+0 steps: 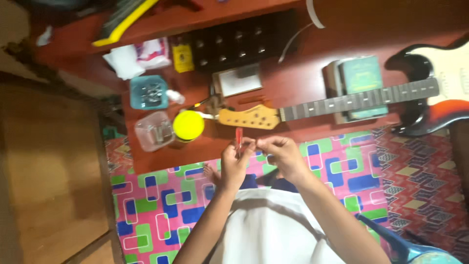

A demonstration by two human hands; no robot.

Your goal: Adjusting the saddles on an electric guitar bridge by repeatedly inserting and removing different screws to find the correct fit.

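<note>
The left hand [233, 164] pinches a small red tool [239, 138] that stands straight up, just under the guitar headstock [250, 117] on the counter [303, 83]. The right hand [281, 154] fingers are curled shut beside it, nearly touching.

The guitar body [439, 93] ran off the right edge; motion blur hid what the small red tool [239, 138] was, and the tub's [148, 92] contents.

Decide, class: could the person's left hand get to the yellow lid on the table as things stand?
Probably yes. The left hand holds a small red tool, yet the yellow lid sits just beyond it with bare table between.
</note>
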